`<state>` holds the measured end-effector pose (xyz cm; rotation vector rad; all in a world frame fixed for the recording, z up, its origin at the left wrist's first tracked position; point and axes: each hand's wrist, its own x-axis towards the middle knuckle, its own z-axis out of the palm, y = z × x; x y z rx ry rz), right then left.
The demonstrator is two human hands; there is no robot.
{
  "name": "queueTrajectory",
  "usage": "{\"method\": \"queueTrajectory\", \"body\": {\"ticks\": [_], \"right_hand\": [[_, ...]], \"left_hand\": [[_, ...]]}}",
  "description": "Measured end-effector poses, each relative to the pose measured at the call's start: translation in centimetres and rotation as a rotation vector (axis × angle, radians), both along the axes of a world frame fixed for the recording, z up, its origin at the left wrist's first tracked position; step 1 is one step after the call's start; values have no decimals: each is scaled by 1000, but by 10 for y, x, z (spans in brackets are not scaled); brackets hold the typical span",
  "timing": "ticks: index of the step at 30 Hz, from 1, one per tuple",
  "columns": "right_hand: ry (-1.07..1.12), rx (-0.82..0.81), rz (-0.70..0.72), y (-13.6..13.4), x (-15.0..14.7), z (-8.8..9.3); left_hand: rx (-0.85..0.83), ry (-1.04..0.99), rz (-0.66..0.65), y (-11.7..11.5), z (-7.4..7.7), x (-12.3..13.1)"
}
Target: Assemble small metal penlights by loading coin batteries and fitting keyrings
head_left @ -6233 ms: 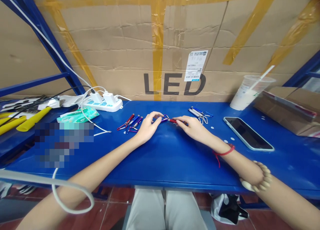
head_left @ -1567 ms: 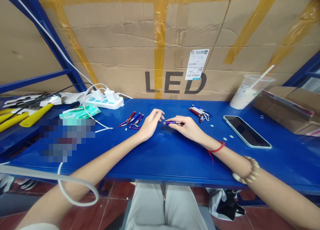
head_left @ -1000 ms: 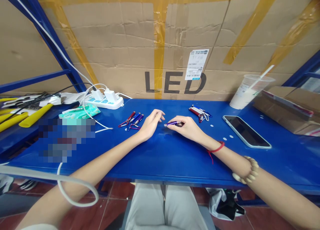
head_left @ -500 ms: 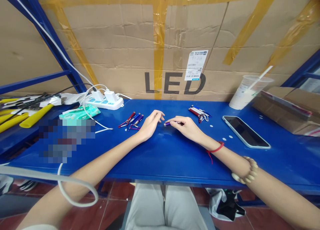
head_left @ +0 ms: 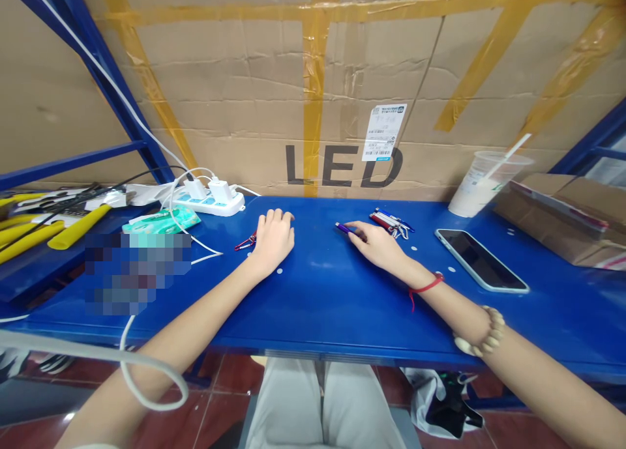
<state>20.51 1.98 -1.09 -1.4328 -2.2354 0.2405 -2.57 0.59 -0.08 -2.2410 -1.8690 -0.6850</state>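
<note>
My left hand (head_left: 274,240) is over the left group of small metal tubes with clips, fingers curled down; it covers most of them, and what its fingertips hold is hidden. Only a red clip (head_left: 245,242) shows at its left side. Between the thumb and fingers of my right hand (head_left: 374,242) is a purple tube (head_left: 343,229), its end sticking out to the left. Just behind my right hand lies a group of red, silver and blue tubes (head_left: 386,221) with silver clips.
A phone (head_left: 482,260), a drink cup with a straw (head_left: 476,188) and a cardboard box (head_left: 552,221) are on the right. A power strip (head_left: 215,204), a green packet (head_left: 161,221), white cables and yellow-handled tools (head_left: 81,227) stand left. Large cardboard (head_left: 235,110) rises behind.
My left hand has moved left, onto the left group of tubes, and its fingers have curled. My right hand has shifted slightly right with the purple tube.
</note>
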Motion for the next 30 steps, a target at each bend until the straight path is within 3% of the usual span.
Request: {"method": "queueTrajectory", "body": {"ticks": [3, 7, 13, 18, 20, 22, 26, 30], "right_hand": [[-121, 10, -204, 6, 12, 5], [-228, 38, -324, 12, 24, 10], [-321, 31, -398, 16, 35, 10], [-356, 108, -414, 15, 34, 9], [-266, 157, -323, 13, 28, 9], [-86, 149, -143, 8, 18, 9], [285, -34, 181, -12, -10, 11], [427, -257, 356, -32, -27, 11]], "left_hand": [[-26, 144, 130, 1, -2, -7], [-81, 178, 146, 0, -3, -5], [-128, 65, -16, 1, -7, 0], [-172, -280, -193, 6, -12, 5], [-236, -479, -232, 6, -10, 8], [-340, -734, -255, 3, -6, 12], [-525, -1174, -309, -4, 1, 20], [-622, -1331, -338, -10, 1, 25]]}}
